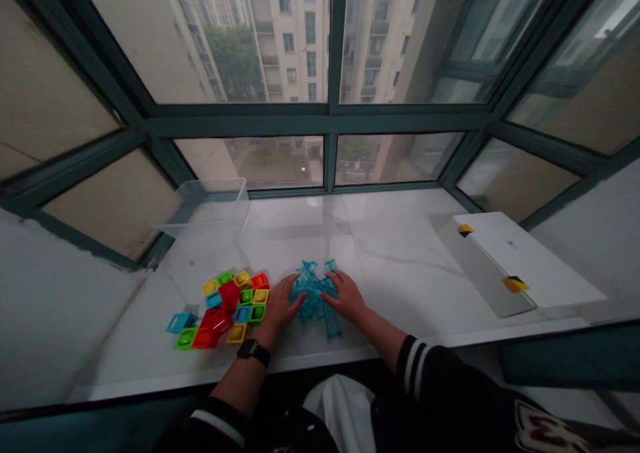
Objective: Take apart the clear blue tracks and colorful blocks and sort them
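A loose heap of clear blue plastic pieces lies on the white sill in front of me. My left hand curves around the heap's left side, its fingers apart and touching the outer pieces. From the other side, my right hand rests against the heap with thumb and fingers spread. One long blue piece sticks out toward me below the right hand. Just left of my left hand sits a group of coloured plastic blocks in red, yellow, green and blue.
A clear plastic bin stands at the back left by the window. To the right lies a white box with yellow-and-black tabs. The white marble sill ends at a front edge close to my body. Window frames enclose the back and sides.
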Available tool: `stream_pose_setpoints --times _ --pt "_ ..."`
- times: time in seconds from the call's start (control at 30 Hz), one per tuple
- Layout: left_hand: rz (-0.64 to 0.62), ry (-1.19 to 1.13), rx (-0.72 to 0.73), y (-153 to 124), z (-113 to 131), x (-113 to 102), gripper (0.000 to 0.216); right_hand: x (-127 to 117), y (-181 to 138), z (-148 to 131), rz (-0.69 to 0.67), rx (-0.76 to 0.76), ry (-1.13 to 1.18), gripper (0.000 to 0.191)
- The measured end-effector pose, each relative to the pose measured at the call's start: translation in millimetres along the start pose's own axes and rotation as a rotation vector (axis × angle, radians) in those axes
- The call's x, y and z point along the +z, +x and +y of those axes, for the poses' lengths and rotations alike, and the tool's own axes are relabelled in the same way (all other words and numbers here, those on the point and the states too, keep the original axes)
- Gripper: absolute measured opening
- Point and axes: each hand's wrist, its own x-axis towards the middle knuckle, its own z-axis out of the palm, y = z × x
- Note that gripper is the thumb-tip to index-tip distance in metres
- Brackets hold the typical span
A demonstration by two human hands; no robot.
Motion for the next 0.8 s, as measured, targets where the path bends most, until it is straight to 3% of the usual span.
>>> stream_pose_setpoints --times 0.13,0.27,0.43,0.6,0.7,0.8 --pt "0.048 0.006 -0.006 -4.2 -8.9 -8.1 0.060 1.4 -1.3 -7.2 -0.034 -0.083 -0.008 0.076" --pt "0.003 0.040 0.012 -2.7 -4.9 -8.3 0.052 -6.1 -5.5 -3.3 -0.055 -0.149 0.046 0.076" --pt "-0.041 0.064 0.025 4.9 8.2 -2.8 0.042 -10.5 -10.6 6.5 -0.040 -0.147 0.128 0.059" --pt "-0.050 0.082 0.012 12.8 13.2 -5.3 0.052 -14.0 -16.1 18.3 0.040 -0.116 0.152 0.058" --pt "-0.014 0.067 0.035 9.6 17.5 -17.2 0.051 -22.1 -28.5 35.4 0.077 -0.081 0.172 0.056" --pt "0.120 0.042 0.044 -9.2 26.5 -33.2 0.042 -33.6 -52.9 59.3 0.140 -0.027 0.194 0.053"
